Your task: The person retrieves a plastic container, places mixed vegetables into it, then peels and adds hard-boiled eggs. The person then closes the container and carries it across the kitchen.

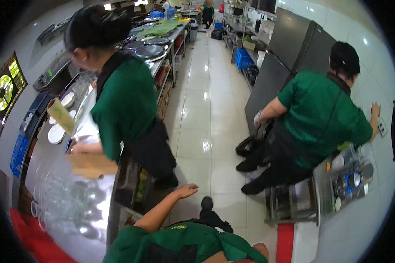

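Over the floor (206, 131), left hand (186, 190) hangs free, fingers loosely curled and holding nothing; right hand's fingers, I cannot tell.

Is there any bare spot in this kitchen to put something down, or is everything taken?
The steel counter is crowded: glasses at the near end, plates farther along. A small bare patch lies between them. The tiled floor aisle between the two co-workers is open. The left hand hangs empty over the floor.

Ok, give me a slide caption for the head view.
Left hand open over the tiled floor, one green-shirted co-worker at the steel counter, another bending beside the grey refrigerator.
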Action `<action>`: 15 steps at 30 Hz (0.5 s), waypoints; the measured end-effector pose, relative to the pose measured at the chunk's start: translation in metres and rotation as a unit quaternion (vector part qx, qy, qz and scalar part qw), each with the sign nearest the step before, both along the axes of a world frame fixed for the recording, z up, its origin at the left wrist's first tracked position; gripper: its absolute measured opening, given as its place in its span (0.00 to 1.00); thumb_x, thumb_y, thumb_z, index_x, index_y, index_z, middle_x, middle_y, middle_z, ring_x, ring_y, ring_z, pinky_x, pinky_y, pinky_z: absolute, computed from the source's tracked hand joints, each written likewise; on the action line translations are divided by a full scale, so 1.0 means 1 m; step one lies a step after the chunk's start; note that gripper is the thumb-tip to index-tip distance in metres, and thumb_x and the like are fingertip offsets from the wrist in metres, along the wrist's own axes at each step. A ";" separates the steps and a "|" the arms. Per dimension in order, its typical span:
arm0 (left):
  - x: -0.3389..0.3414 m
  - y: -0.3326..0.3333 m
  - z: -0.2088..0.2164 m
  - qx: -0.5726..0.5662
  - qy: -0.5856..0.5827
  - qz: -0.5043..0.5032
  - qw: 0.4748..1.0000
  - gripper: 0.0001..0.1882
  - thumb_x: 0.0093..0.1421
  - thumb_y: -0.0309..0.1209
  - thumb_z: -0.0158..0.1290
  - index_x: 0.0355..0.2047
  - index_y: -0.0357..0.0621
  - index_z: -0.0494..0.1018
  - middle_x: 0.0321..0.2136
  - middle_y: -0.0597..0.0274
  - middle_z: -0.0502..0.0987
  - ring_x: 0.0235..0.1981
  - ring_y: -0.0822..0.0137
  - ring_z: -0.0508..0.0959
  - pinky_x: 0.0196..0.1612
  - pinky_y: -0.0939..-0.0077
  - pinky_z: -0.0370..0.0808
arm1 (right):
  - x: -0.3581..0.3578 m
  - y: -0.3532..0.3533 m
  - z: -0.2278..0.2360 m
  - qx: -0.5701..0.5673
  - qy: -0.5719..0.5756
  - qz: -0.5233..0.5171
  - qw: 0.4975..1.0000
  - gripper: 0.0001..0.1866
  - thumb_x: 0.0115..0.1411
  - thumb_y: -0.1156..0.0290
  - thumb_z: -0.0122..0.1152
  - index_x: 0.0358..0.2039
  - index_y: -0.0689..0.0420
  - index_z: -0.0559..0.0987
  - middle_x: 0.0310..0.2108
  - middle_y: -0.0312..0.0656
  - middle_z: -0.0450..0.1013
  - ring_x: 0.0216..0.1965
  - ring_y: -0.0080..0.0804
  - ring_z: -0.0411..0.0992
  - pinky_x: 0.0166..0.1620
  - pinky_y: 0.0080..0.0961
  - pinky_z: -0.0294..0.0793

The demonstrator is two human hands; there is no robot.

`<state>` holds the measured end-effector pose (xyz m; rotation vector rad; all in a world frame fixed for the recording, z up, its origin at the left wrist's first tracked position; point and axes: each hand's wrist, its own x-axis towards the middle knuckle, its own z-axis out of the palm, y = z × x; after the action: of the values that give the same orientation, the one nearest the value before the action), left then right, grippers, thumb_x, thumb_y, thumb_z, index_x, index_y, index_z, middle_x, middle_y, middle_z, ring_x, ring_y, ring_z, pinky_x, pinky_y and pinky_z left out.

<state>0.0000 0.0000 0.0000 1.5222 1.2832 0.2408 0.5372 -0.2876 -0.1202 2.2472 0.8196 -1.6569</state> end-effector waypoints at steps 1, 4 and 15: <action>-0.010 0.004 -0.015 0.019 -0.009 0.024 0.999 0.30 0.59 0.49 0.47 0.53 0.39 0.68 0.49 0.47 0.73 0.52 0.55 0.72 0.56 0.67 0.65 | 0.005 0.021 -0.002 0.026 0.000 0.083 0.996 0.13 0.51 0.69 0.63 0.37 0.61 0.78 0.32 0.48 0.77 0.23 0.42 0.77 0.22 0.36 0.74; -0.079 0.021 -0.044 -0.032 0.099 0.081 0.991 0.30 0.58 0.50 0.47 0.50 0.37 0.70 0.46 0.48 0.75 0.49 0.53 0.74 0.52 0.65 0.69 | -0.010 0.127 -0.015 0.122 0.076 0.221 0.965 0.12 0.50 0.67 0.60 0.31 0.61 0.78 0.28 0.49 0.76 0.24 0.41 0.76 0.26 0.36 0.74; -0.099 0.143 -0.131 -0.278 -0.111 0.457 0.838 0.33 0.59 0.59 0.41 0.48 0.44 0.74 0.37 0.53 0.77 0.36 0.59 0.76 0.41 0.59 0.71 | -0.215 0.731 0.045 0.379 0.101 0.275 0.878 0.15 0.53 0.58 0.56 0.35 0.54 0.80 0.35 0.49 0.76 0.37 0.45 0.75 0.41 0.36 0.73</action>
<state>-0.0986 0.1432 -0.1312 0.2934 1.6243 0.5744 0.3221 0.4433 -0.0749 1.9094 2.2332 -1.4262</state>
